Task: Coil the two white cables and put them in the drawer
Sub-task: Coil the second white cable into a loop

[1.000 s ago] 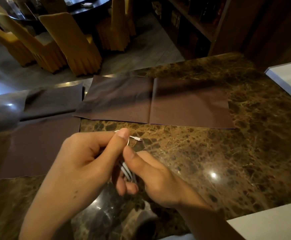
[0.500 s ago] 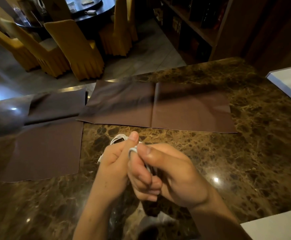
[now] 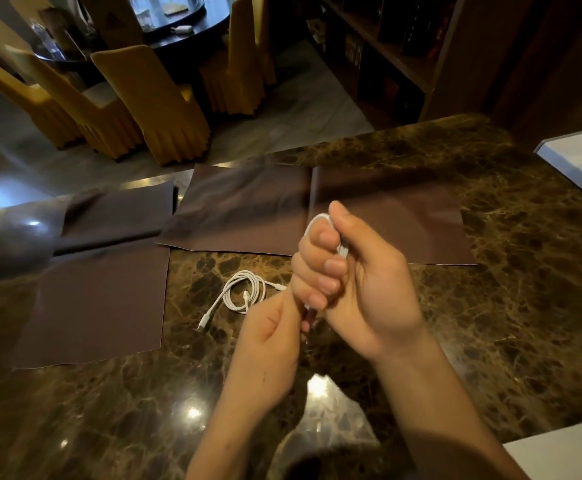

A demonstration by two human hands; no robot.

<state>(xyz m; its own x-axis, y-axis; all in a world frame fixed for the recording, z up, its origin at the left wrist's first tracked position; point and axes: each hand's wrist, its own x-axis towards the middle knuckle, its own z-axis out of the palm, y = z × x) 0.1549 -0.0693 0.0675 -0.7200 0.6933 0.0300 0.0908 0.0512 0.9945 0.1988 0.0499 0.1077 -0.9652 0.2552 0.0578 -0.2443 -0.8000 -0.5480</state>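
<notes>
Marble table (image 3: 490, 306) carrying both white cables. The right hand (image 3: 355, 282) is closing its fingers (image 3: 320, 268) around one cable (image 3: 317, 221), whose loop is showing above the fist. The left hand (image 3: 268, 337) is curling beneath it; its grip cannot be told. The coiled cable (image 3: 242, 289) is lying beside the left hand, near the brown cloths (image 3: 102, 306).

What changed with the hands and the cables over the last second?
The right hand rose, now fisted on a white cable. The left hand dropped below it. A coiled cable now shows on the marble table. The brown cloths stayed put.
</notes>
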